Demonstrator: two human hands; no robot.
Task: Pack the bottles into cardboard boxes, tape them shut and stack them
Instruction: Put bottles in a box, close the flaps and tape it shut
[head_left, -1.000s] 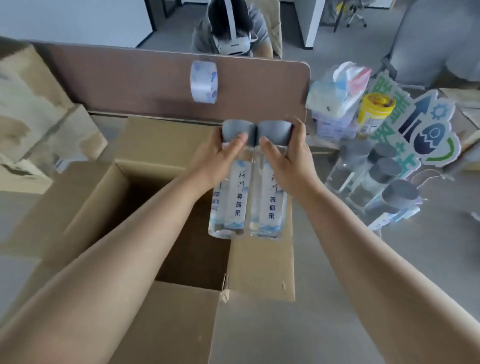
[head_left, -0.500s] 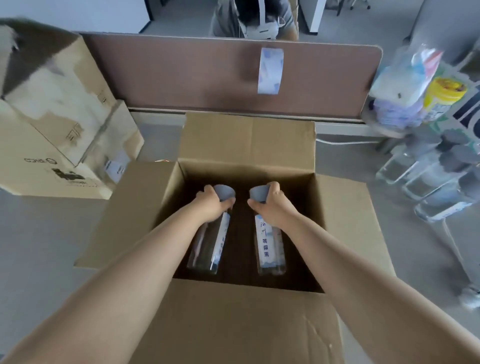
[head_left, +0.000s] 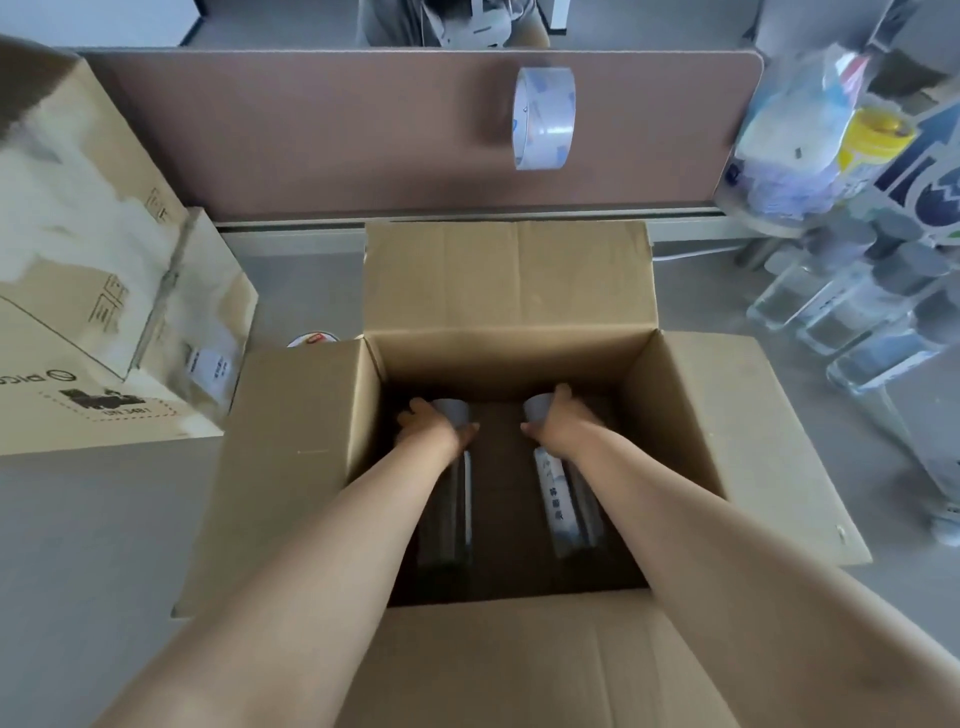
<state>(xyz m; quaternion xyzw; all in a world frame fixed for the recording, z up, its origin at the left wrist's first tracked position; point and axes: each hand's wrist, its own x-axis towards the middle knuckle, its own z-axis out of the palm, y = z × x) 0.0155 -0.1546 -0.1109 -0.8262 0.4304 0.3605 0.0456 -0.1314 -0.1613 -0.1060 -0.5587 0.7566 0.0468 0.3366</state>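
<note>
Left bottle (head_left: 458, 512) and right bottle (head_left: 555, 493) are both inside the open box (head_left: 509, 283), roughly upright, side by side and apart, with the dark box interior showing between them. Whether their bases touch the box bottom cannot be told. Left hand (head_left: 431, 430) is clamped round the grey cap end of the left bottle, fingers curled over it. Right hand (head_left: 562, 425) grips the cap end of the right bottle in the same way; a white label with dark characters shows below that hand. All four box flaps are folded outward. The box sits on a grey worktop (head_left: 78, 545). At 9 to 10 o'clock of the box lie two closed cartons (head_left: 93, 291), the smaller leaning against the larger. At 12 o'clock stands a brown divider (head_left: 337, 130) with a tape roll (head_left: 543, 117) hanging on its face. At 2 o'clock a cluster of spare bottles (head_left: 852, 312) with grey caps stands on the worktop, well apart from the box. Behind them sit a wrapped bundle (head_left: 800, 140) and a yellow-lidded tub (head_left: 879, 136), both blurred.
</note>
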